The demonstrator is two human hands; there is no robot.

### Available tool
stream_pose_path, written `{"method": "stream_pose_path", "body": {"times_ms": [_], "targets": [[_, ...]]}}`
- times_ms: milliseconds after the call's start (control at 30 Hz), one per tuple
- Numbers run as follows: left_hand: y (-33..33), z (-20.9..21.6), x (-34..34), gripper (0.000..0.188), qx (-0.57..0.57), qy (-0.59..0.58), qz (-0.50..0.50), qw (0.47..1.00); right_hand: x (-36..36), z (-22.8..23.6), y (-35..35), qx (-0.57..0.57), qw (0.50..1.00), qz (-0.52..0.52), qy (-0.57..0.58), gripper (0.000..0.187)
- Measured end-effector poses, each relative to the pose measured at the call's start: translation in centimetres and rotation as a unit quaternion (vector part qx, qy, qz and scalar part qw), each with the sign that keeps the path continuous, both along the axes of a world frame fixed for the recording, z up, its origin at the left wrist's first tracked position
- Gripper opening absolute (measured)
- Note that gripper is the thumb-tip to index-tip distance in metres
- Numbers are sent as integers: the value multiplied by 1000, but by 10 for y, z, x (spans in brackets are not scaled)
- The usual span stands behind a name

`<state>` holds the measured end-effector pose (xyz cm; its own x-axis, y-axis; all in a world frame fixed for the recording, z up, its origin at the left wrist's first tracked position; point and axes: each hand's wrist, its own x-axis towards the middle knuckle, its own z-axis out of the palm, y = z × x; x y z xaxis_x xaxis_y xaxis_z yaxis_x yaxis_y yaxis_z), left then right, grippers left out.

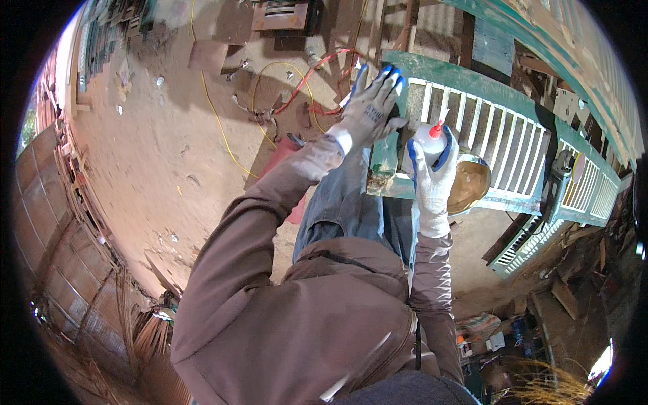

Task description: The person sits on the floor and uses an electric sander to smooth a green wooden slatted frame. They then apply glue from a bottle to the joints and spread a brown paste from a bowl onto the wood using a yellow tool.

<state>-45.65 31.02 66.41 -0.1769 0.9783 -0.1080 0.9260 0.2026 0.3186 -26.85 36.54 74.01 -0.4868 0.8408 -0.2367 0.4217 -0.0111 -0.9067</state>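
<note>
The green frame [466, 82] already has its slats [461, 111]; what is left, I cannot tell. The right hand [432, 182] grasps a red-tipped bottle [428, 142] over it, the left hand [368, 113] is released, fingers stretched

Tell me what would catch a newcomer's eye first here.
Probably the red-tipped squeeze bottle in the gloved right hand, just right of centre, with a shiny round bowl beside that hand. Next comes the long green frame with white slats, stretching off to the right, with the gloved left hand at its left end.
</note>
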Motion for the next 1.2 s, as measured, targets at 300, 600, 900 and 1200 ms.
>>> {"method": "stream_pose_path", "body": {"times_ms": [300, 600, 900, 1200], "targets": [[19, -13, -37, 88, 12, 121, 39, 992, -15, -21, 1, 80, 991, 49, -97, 78], [-51, -1, -7, 77, 76, -99, -112, 986, -35, -25, 21, 183, 926, 81, -321, 72], [-143, -8, 2, 67, -13, -66, 153, 986, -40, -41, 24, 281, 904, 110, -304, 71], [-163, -26, 8, 53, -22, -71, 198, 977, -42, -41, 26, 295, 893, 116, -320, 70]]}}
